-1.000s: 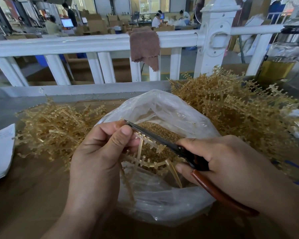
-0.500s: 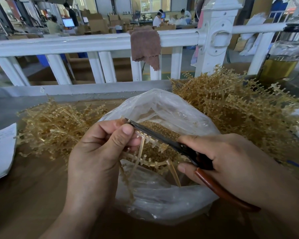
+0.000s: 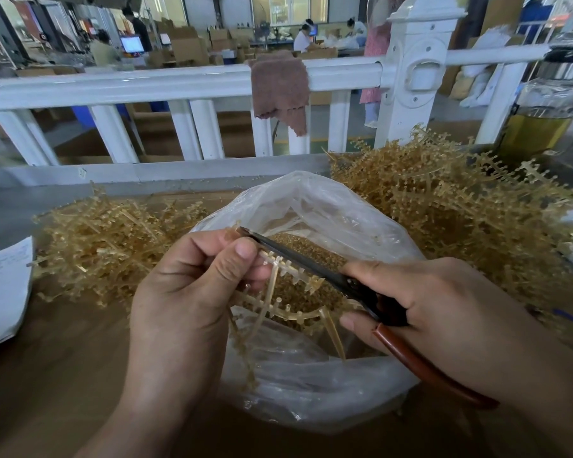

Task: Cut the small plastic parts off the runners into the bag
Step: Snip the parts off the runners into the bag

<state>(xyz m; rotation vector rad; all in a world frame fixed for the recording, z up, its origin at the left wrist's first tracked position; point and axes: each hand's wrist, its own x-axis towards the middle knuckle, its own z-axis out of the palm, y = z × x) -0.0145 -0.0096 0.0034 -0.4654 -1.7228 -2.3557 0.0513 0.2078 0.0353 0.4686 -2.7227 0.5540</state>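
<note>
Pinching runner (image 3: 291, 314) over bag (image 3: 311, 391): left hand (image 3: 192, 292); scissors (image 3: 311, 259): right hand (image 3: 427, 302).

A brown cloth (image 3: 280, 90) hangs over the white railing (image 3: 113, 85); a glass jug (image 3: 543, 117) stands right, papers (image 3: 0, 289) left.

The left hand (image 3: 186, 292) pinches a tan runner (image 3: 272, 282) over the open mouth of a clear bag (image 3: 328, 206) on the table (image 3: 63, 375). The right hand (image 3: 444, 309) grips red-handled scissors (image 3: 295, 256), their blades laid along the runner's upper branch and seemingly almost closed. Small parts (image 3: 308, 251) lie heaped inside the bag. A left pile (image 3: 106, 239) and a right pile (image 3: 460, 206) of runners flank the bag.
</note>
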